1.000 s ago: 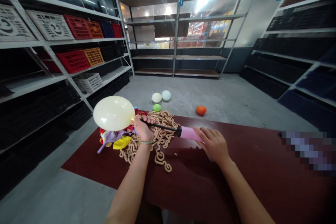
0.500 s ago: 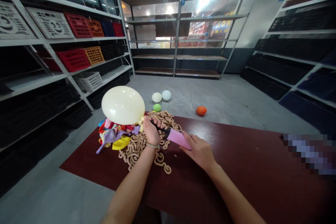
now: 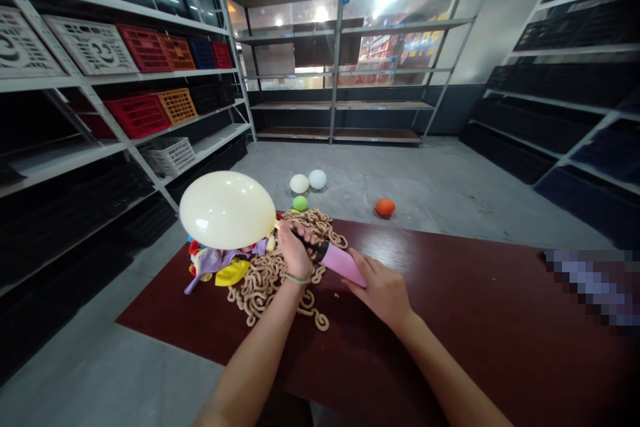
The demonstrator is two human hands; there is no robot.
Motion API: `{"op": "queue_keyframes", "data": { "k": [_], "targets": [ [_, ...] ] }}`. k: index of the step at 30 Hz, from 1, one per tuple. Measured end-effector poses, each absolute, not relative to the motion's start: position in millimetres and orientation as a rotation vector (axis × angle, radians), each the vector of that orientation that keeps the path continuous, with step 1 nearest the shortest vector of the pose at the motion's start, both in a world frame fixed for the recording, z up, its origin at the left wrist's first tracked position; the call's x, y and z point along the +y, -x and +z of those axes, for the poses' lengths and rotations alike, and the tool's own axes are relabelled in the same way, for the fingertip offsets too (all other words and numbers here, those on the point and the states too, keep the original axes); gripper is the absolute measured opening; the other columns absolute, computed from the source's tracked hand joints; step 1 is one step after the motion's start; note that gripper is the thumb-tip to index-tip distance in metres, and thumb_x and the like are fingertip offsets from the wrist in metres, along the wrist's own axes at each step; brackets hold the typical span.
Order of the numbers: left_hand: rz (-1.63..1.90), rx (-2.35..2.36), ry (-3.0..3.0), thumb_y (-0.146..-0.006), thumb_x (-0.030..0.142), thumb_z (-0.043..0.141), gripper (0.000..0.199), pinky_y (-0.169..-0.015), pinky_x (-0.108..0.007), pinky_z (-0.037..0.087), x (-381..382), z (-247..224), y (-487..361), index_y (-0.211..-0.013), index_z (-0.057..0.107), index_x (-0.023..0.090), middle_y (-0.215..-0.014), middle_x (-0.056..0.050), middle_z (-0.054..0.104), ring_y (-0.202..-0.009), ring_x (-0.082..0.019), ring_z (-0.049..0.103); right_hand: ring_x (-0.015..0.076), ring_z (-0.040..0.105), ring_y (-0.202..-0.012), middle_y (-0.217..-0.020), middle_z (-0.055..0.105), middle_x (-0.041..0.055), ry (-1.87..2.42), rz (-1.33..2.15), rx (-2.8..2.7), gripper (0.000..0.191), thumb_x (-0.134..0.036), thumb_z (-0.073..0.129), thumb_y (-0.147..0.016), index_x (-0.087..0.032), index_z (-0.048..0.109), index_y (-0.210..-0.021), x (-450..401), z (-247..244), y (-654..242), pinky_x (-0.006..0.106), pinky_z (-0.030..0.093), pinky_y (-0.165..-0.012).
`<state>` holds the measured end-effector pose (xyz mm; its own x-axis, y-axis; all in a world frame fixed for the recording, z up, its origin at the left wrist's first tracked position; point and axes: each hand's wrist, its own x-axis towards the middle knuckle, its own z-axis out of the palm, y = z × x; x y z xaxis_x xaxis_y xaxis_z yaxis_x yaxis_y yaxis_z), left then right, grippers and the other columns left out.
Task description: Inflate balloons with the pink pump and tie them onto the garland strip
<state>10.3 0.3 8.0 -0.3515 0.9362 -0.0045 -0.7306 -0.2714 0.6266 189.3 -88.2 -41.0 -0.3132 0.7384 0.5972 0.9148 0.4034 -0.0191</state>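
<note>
A pink and black balloon pump [image 3: 342,263] slants across the front of me. My left hand [image 3: 295,250] is closed around its black nozzle end, where the neck of a cream balloon [image 3: 227,210] sits. Swollen and shiny, the balloon sticks out to the left. My right hand [image 3: 383,287] grips the pink body at the other end. Beneath the left hand lies a heap of tan, curly, rope-like pieces [image 3: 265,280]. Uninflated balloons in several colours, among them a yellow balloon [image 3: 233,273], lie beside that heap.
The dark red table [image 3: 450,293] spans the foreground. Beyond it on the floor are an orange balloon [image 3: 385,207], a green balloon [image 3: 300,203] and two pale balloons [image 3: 317,179]. Shelves with crates [image 3: 143,113] line the left; a rack [image 3: 337,107] stands behind. A pixelated patch covers something at right.
The cream balloon has grown larger, reaching further left and a little lower. Both hands keep their hold on the pump, and the view has shifted slightly.
</note>
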Motion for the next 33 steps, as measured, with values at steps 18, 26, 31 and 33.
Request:
{"op": "queue_keyframes", "data": {
  "k": [18,26,31,33],
  "targets": [
    [1.980,0.686,-0.262,-0.091,0.033,0.048,0.025,-0.041,-0.021,0.026,6.2,16.7,16.9,-0.074,0.035,0.021,-0.058,0.007,0.032,-0.041,-0.006,0.033,0.0190,0.061,-0.084,-0.102,0.070,0.0088,1.268,-0.702,-2.211,0.053,-0.041,0.056,-0.094,-0.017,0.049,-0.140,-88.2,-26.0,-216.6,0.031,0.040,-0.073],
    [1.785,0.754,-0.432,-0.089,0.044,0.053,0.031,-0.041,-0.023,0.030,-2.1,-4.3,-17.9,-0.074,0.036,0.022,-0.055,0.006,0.036,-0.040,-0.008,0.037,0.0198,0.065,-0.086,-0.106,0.070,0.0074,1.388,-0.330,-2.209,0.052,-0.048,0.055,-0.093,-0.018,0.052,-0.135,-89.3,-39.1,-191.6,0.030,0.044,-0.069],
    [1.878,0.698,-0.371,-0.091,0.036,0.047,0.025,-0.041,-0.022,0.030,9.4,4.9,3.4,-0.075,0.035,0.022,-0.054,0.006,0.036,-0.040,-0.009,0.037,0.0210,0.063,-0.090,-0.110,0.069,0.0082,1.307,-0.559,-2.257,0.050,-0.043,0.056,-0.094,-0.019,0.052,-0.137,-83.4,-34.5,-230.7,0.032,0.042,-0.077],
    [1.923,0.684,-0.332,-0.091,0.033,0.045,0.022,-0.041,-0.022,0.029,12.3,12.6,14.6,-0.075,0.035,0.022,-0.054,0.007,0.035,-0.040,-0.008,0.036,0.0216,0.062,-0.093,-0.112,0.069,0.0085,1.295,-0.621,-2.271,0.049,-0.041,0.057,-0.094,-0.020,0.051,-0.138,-81.1,-31.0,-243.8,0.032,0.042,-0.079]
  ]
}}
